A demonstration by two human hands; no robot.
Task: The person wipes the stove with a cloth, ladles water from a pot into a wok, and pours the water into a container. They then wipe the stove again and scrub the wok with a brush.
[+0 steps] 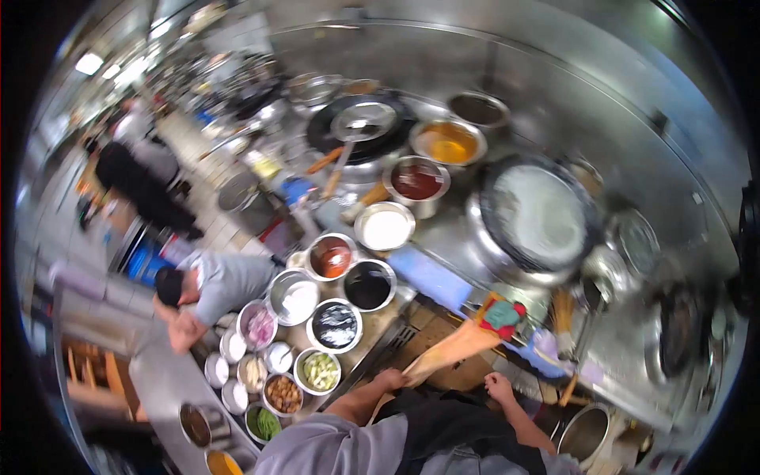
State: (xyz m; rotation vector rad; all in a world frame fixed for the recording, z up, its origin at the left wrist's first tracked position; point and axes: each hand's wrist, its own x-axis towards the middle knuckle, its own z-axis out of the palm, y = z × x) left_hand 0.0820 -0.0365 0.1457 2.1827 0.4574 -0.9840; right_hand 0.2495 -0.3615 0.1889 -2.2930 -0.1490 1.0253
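My left hand [389, 381] is closed at the near end of a long orange-tan cloth [453, 348], beside my dark apron [443, 419]. The cloth stretches up and right to the stove's front edge, where it meets a bunched red and green cloth [503, 315]. Apart from it, my right hand [498, 389] hangs in front of the stove with its fingers curled in, nothing showing in them. Close to my left forearm stand a pot of chopped pale green vegetable [317, 370] and a pot of brown chunks [283, 394].
A large wok of whitish liquid [540, 214] sits on the stove ahead. A strainer [364, 121] lies across another wok. Pots of red sauce [417, 180] and yellow liquid [449, 143] stand between. A person [226, 289] leans on the steel counter [162, 368] at left.
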